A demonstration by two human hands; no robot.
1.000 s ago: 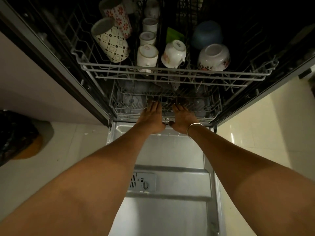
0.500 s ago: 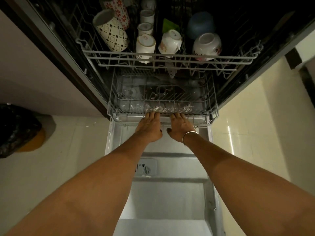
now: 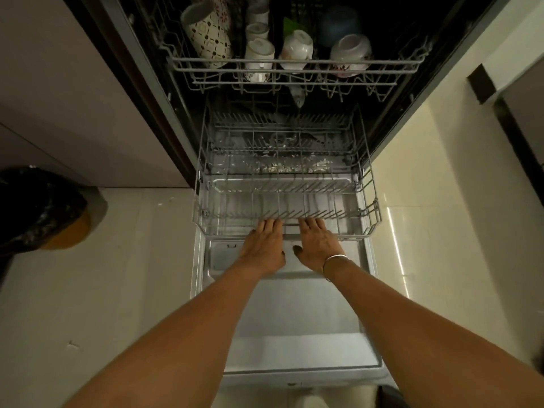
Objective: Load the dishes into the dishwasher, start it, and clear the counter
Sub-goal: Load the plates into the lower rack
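Dishwasher (image 3: 150,92): lower rack (image 3: 369,214) out over open door (image 3: 294,319). Left hand (image 3: 263,245), right hand (image 3: 319,245) grip its front rim; fingertips hidden behind wires, probably hooked over. Upper rack (image 3: 294,70) holds mugs (image 3: 259,54), bowl (image 3: 350,51); rear items dim, cut off.

1 wide-angle camera sat on the person's head, looking forward and steeply down. it faced the open dishwasher door (image 3: 294,319) and the lower rack (image 3: 375,213) from close above, the door filling the bottom middle of the frame, the upper rack (image 3: 294,70) at the top edge and floor tiles (image 3: 132,260) bending away on both sides.
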